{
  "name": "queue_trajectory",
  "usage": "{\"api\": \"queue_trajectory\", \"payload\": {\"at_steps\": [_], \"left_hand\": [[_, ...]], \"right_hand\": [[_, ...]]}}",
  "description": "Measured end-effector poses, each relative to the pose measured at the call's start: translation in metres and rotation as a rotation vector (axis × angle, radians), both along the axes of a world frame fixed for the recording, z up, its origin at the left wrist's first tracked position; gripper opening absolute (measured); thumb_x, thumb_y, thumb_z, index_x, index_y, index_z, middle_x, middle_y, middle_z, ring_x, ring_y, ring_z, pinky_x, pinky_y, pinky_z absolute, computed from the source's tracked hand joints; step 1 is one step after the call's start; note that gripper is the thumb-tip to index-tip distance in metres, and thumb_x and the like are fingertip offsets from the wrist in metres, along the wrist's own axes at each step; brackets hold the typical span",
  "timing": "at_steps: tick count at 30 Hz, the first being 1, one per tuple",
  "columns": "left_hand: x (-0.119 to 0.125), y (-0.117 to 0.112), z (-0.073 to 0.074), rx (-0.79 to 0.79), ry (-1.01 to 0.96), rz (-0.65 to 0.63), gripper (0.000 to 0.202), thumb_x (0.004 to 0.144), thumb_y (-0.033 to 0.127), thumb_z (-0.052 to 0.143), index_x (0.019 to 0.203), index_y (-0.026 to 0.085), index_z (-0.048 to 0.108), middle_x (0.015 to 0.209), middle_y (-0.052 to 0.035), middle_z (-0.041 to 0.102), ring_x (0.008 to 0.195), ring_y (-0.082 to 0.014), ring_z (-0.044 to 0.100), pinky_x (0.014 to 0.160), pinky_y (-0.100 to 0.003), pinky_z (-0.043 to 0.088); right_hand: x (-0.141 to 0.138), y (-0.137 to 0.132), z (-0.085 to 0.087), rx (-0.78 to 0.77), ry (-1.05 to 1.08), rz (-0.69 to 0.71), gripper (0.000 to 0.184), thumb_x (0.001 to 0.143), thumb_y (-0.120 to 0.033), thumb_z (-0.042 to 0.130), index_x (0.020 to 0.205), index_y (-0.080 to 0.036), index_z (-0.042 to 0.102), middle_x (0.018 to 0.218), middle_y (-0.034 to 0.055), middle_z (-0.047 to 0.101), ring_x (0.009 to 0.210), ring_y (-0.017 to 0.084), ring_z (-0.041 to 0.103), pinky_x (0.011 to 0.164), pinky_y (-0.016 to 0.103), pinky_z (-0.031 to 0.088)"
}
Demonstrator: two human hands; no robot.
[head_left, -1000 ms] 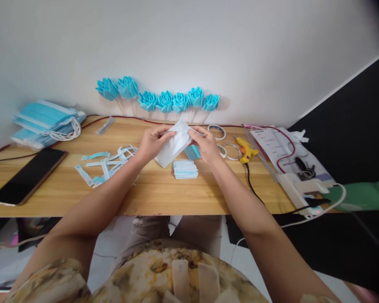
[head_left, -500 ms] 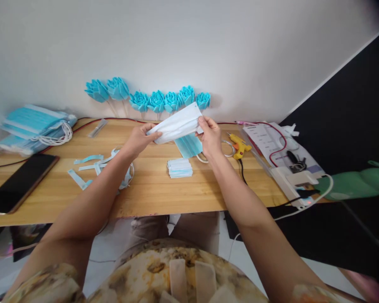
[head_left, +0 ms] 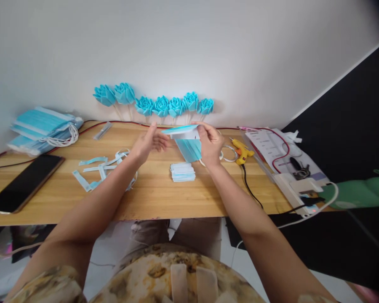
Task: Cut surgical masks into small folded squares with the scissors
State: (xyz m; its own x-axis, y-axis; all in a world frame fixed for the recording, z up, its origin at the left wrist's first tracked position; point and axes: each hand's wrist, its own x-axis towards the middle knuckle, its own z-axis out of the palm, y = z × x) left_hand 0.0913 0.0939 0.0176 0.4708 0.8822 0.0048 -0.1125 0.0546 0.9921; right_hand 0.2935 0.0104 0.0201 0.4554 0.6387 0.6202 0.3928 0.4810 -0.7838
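Observation:
My right hand [head_left: 211, 141] pinches the right end of a face-mask sheet [head_left: 185, 134], blue on its upper side and white beneath. The sheet is held above the table and looks bent. Just left of it, my left hand [head_left: 150, 143] has its fingers spread and holds nothing; whether a fingertip touches the sheet's edge I cannot tell. Below the held sheet, a blue pleated mask sheet [head_left: 189, 150] lies on the table. In front of that sits a small stack of white and pale blue pieces [head_left: 182, 172].
Blue handmade flowers [head_left: 161, 106] lean on the wall. Cut mask strips [head_left: 91, 170], a phone [head_left: 27, 183] and a pile of masks [head_left: 41, 126] are on the left. To the right are a yellow glue gun [head_left: 241, 151], papers [head_left: 268, 143] and a power strip [head_left: 292, 189].
My left hand has let go of the mask sheet's left end, and its fingers have spread. The sheet has tipped so that its blue side shows. My right hand keeps its pinch.

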Motion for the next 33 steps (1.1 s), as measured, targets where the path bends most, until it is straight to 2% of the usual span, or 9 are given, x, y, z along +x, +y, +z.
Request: {"api": "queue_trajectory", "payload": {"at_steps": [3,7,10,13,16,19,23,28,33], "left_hand": [[0.004,-0.004,-0.002,-0.169,-0.063,-0.242,0.084,0.076,0.095,0.045,0.095,0.017,0.073,0.091,-0.0143,0.078,0.079,-0.0244,0.074,0.063,-0.031,0.057],[0.001,0.001,-0.002,-0.146,-0.257,-0.082,0.059,0.064,0.059,0.088,0.104,0.021,0.068,0.104,-0.0082,0.079,0.091,-0.0234,0.074,0.074,-0.032,0.06],[-0.002,0.003,0.001,-0.075,-0.303,0.026,0.062,0.058,0.038,0.094,0.11,0.019,0.066,0.113,-0.0077,0.078,0.099,-0.0233,0.073,0.083,-0.033,0.06],[-0.001,-0.001,0.004,-0.026,-0.272,0.004,0.064,0.06,0.038,0.094,0.114,0.019,0.066,0.114,-0.0086,0.077,0.102,-0.0244,0.072,0.087,-0.034,0.059],[0.003,-0.009,0.004,0.042,-0.22,-0.072,0.066,0.061,0.04,0.094,0.117,0.019,0.067,0.116,-0.0087,0.077,0.106,-0.0261,0.072,0.09,-0.036,0.058],[0.009,-0.016,0.002,0.152,-0.164,-0.146,0.07,0.06,0.04,0.095,0.12,0.018,0.066,0.12,-0.0098,0.076,0.112,-0.0277,0.07,0.096,-0.037,0.056],[0.011,-0.014,-0.002,0.193,-0.178,-0.115,0.079,0.061,0.043,0.094,0.129,0.02,0.061,0.121,-0.0103,0.074,0.112,-0.0275,0.069,0.094,-0.037,0.056],[0.006,-0.004,-0.006,0.133,-0.227,0.011,0.075,0.065,0.045,0.091,0.131,0.026,0.061,0.093,-0.003,0.073,0.089,-0.0216,0.07,0.078,-0.032,0.054],[0.007,-0.007,-0.005,0.226,-0.227,-0.017,0.07,0.067,0.042,0.09,0.13,0.026,0.064,0.091,-0.0022,0.072,0.086,-0.0195,0.069,0.08,-0.032,0.054]], "right_hand": [[-0.012,-0.01,0.001,0.015,-0.323,0.19,0.026,0.097,-0.046,0.06,0.103,-0.033,0.081,0.115,0.0018,0.08,0.113,0.023,0.071,0.106,0.044,0.054],[-0.018,-0.008,-0.002,-0.052,-0.592,0.45,0.021,0.091,-0.049,0.07,0.104,-0.036,0.081,0.127,0.0007,0.077,0.133,0.028,0.062,0.119,0.053,0.041],[-0.015,-0.003,-0.005,-0.108,-0.472,0.45,0.054,0.085,-0.064,0.071,0.131,-0.036,0.071,0.151,0.0025,0.062,0.151,0.03,0.045,0.128,0.055,0.029],[-0.009,0.0,-0.005,-0.206,-0.104,0.442,0.076,0.087,-0.076,0.058,0.152,-0.037,0.05,0.164,0.0039,0.047,0.154,0.028,0.04,0.122,0.051,0.039],[-0.008,0.003,-0.007,-0.358,0.205,0.559,0.079,0.084,-0.079,0.058,0.151,-0.038,0.048,0.155,0.0052,0.057,0.137,0.026,0.059,0.102,0.043,0.057],[-0.013,0.006,-0.009,-0.413,0.33,0.609,0.068,0.076,-0.071,0.074,0.13,-0.031,0.065,0.127,0.0041,0.074,0.108,0.022,0.072,0.086,0.035,0.06],[-0.019,0.007,-0.012,-0.364,0.377,0.483,0.052,0.063,-0.057,0.089,0.099,-0.023,0.073,0.099,0.0014,0.079,0.089,0.018,0.071,0.082,0.031,0.058],[-0.018,0.005,-0.011,-0.359,0.416,0.449,0.051,0.062,-0.055,0.09,0.098,-0.023,0.074,0.093,-0.0006,0.078,0.081,0.017,0.069,0.075,0.03,0.057],[-0.017,0.006,-0.012,-0.377,0.453,0.476,0.051,0.065,-0.063,0.086,0.092,-0.023,0.072,0.08,-0.0017,0.073,0.069,0.015,0.065,0.067,0.029,0.056]]}}
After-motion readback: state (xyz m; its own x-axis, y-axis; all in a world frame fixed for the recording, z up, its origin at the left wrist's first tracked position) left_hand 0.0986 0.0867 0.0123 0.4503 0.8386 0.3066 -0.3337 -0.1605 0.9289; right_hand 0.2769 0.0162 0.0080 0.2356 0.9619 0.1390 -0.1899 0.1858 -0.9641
